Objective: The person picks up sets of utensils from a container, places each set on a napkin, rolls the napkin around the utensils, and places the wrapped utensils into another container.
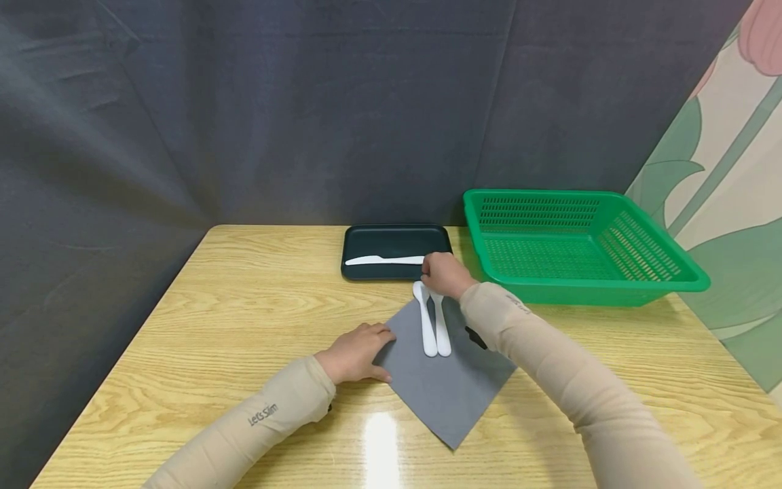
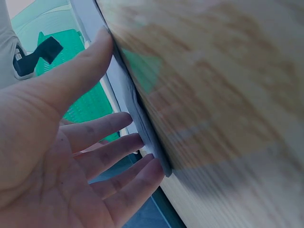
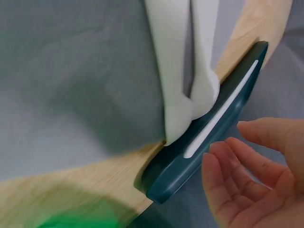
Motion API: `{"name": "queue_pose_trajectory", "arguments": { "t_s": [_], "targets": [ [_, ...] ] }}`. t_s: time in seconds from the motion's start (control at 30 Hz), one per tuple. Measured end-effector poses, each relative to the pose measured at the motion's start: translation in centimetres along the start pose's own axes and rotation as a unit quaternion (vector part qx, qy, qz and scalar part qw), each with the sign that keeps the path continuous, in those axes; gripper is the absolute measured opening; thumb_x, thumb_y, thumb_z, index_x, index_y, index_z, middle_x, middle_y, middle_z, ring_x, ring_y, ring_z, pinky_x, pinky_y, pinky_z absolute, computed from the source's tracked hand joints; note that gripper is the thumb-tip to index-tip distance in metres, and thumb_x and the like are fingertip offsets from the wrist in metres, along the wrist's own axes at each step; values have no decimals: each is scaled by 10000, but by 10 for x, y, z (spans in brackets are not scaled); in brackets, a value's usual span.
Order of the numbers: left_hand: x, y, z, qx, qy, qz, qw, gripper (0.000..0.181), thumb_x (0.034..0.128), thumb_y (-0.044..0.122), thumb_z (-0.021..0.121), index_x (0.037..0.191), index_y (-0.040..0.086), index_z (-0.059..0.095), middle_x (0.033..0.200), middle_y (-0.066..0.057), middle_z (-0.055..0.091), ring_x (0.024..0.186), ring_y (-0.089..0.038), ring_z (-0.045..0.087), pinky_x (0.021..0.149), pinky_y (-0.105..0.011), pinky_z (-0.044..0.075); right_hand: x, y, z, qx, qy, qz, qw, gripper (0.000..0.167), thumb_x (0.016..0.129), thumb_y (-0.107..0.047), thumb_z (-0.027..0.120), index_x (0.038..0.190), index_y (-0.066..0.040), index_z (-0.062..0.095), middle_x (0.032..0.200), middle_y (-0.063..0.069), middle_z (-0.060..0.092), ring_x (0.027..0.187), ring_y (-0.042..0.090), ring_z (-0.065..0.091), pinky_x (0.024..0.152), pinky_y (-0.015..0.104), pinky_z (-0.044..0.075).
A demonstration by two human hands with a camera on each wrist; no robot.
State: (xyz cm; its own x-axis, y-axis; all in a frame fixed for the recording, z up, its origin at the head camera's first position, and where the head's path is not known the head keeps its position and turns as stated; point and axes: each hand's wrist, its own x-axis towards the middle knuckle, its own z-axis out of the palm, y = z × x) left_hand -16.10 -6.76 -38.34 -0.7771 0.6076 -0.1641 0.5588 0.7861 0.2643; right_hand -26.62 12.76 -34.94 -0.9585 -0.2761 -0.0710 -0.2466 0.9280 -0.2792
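A dark grey napkin (image 1: pixel 446 397) lies flat on the table, turned like a diamond. My left hand (image 1: pixel 356 354) rests at its left edge with fingers spread and touching it. Side by side on the napkin lie a white spoon (image 1: pixel 426 326) and a second white utensil (image 1: pixel 442 333), whose head is partly hidden in the head view. Beyond them, a white knife (image 1: pixel 379 260) lies across a dark tray (image 1: pixel 397 238). My right hand (image 1: pixel 448 274) is at the knife's handle end; in the right wrist view its thumb and fingers stand apart, with nothing visible between them.
A green plastic basket (image 1: pixel 586 292) stands at the back right, beside the tray. Behind the table (image 1: pixel 244 292) hangs a dark grey cloth (image 1: pixel 336 122). A wall with painted flowers (image 1: pixel 727 204) is on the right.
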Motion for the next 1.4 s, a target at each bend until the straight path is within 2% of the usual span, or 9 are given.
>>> {"name": "queue_pose_trajectory", "arguments": {
  "t_s": [0.27, 0.57, 0.73, 1.03, 1.3, 1.4],
  "targets": [
    [0, -1, 1, -16, -19, -12, 10000, 704, 749, 393, 759, 1303, 32, 518, 1375, -116, 487, 1225, -289, 488, 984, -394, 467, 11, 3, 4, -21, -2, 173, 9998, 253, 896, -125, 585, 1111, -2, 634, 1123, 166, 652, 995, 288, 620, 851, 403, 526],
    [0, -1, 1, -67, -7, 3, 10000, 697, 748, 382, 764, 1297, 28, 522, 1366, -118, 494, 1215, -289, 494, 972, -397, 473, 22, 3, 9, 101, 95, 193, 9997, 305, 920, -117, 554, 1202, -7, 592, 1178, 192, 605, 924, 268, 625, 807, 375, 529],
    [0, -1, 1, -86, -2, 15, 10000, 693, 746, 380, 766, 1294, 28, 525, 1362, -118, 497, 1210, -290, 497, 967, -401, 476, 27, 5, 12, 87, 163, 240, 9995, 313, 920, -118, 557, 1212, -8, 589, 1227, 206, 576, 950, 282, 617, 821, 379, 527],
    [1, -1, 1, -52, 3, 16, 10000, 692, 748, 384, 763, 1294, 31, 526, 1361, -117, 496, 1205, -290, 498, 963, -395, 479, 36, 10, 20, -88, 285, 309, 9991, 323, 919, -123, 559, 1226, -27, 592, 1247, 198, 565, 1094, 312, 582, 905, 400, 509],
    [1, -1, 1, -10, 15, 44, 10000, 690, 754, 389, 757, 1297, 32, 525, 1371, -124, 491, 1215, -293, 495, 976, -389, 471, 41, 9, 27, -361, 508, 199, 9979, 340, 909, -129, 582, 1237, -39, 588, 1200, 197, 563, 1070, 336, 590, 899, 396, 518],
    [0, -1, 2, -14, 35, 44, 10000, 693, 752, 390, 758, 1297, 30, 524, 1368, -124, 494, 1211, -292, 497, 977, -388, 471, 43, 7, 29, -441, 491, 300, 9974, 350, 912, -136, 574, 1254, -60, 580, 1223, 189, 561, 1106, 354, 566, 916, 416, 511]
  ]
}}
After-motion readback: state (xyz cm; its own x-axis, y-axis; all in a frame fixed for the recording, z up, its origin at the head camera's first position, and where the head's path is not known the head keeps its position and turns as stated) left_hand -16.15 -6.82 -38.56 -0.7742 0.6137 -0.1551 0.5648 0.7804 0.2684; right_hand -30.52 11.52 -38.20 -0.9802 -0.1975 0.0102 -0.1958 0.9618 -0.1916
